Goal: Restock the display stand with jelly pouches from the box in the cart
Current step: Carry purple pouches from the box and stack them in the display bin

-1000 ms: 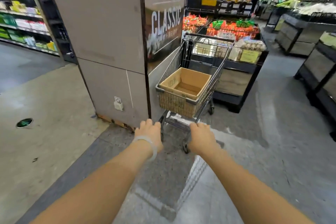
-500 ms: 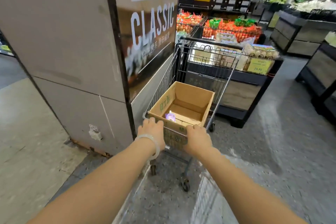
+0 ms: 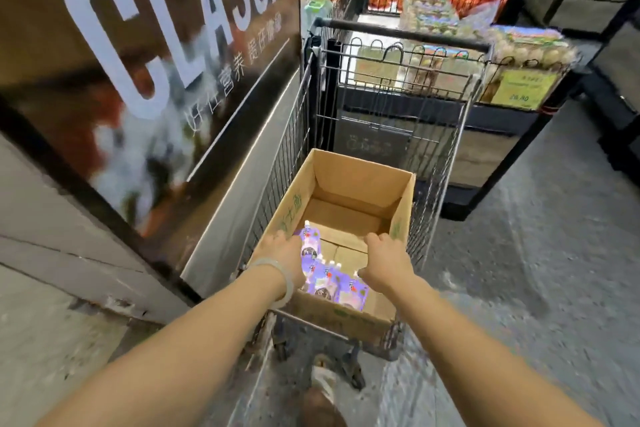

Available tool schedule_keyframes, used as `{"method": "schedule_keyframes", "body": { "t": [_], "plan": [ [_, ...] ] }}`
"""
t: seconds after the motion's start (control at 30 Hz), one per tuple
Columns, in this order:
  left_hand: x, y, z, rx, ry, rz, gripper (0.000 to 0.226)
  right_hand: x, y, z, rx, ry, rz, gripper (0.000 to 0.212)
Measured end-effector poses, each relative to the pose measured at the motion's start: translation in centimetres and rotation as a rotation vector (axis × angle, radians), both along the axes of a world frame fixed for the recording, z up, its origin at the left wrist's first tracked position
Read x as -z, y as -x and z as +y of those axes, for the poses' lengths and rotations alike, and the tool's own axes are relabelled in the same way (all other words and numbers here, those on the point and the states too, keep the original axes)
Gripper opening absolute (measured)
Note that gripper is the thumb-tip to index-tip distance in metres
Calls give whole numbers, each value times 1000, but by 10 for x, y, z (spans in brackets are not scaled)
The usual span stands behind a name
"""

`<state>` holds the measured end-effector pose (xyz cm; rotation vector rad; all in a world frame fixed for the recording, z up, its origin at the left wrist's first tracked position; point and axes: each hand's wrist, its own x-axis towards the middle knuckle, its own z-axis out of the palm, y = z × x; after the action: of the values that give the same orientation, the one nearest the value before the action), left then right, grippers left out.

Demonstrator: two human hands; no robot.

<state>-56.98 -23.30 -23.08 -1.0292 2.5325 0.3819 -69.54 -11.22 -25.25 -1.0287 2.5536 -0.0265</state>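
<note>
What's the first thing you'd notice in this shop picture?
Shiny purple jelly pouches glow at the near end of an open brown cardboard box inside a grey wire shopping cart. A left hand and right hand reach into the box. Huge white CLASSIC lettering fills the wall at left.

Both forearms are bare, with no sleeve in view, a pale translucent bangle (image 3: 277, 279) circles the wrist of the left hand (image 3: 282, 255), the right hand (image 3: 384, 262) wears nothing, and a blurred light-coloured shoe (image 3: 322, 380) shows on one foot below.
</note>
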Motion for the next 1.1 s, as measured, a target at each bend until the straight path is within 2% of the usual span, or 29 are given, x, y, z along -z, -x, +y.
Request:
{"method": "schedule_keyframes", "body": {
  "t": [0.17,0.3,0.5,0.63,0.77,0.8,0.9,1.0,1.1],
  "plan": [
    [52,48,-47,-76,-99,-97,48,51,51,-44,37,-75,-139,57],
    [100,80,-70,-101,-212,-194,53,97,81,-64,100,-93,-276,50],
    [179,94,-86,-115,-340,-366,63,189,72,-66,240,-134,-534,39],
    [224,101,-87,-190,-483,-425,56,242,57,-57,405,-243,-712,47],
    [255,109,-70,-235,-559,-417,52,296,53,-43,606,-246,-769,73],
    [262,112,-66,-266,-569,-414,52,297,55,-46,666,-233,-776,68],
    [282,126,-55,-394,-523,-434,58,294,62,-53,912,-143,-832,31],
    [293,132,-43,-520,-502,-468,76,307,57,-49,1164,5,-876,25],
    [304,129,-37,-520,-487,-524,70,309,51,-47,1261,86,-896,23]
  ]
}}
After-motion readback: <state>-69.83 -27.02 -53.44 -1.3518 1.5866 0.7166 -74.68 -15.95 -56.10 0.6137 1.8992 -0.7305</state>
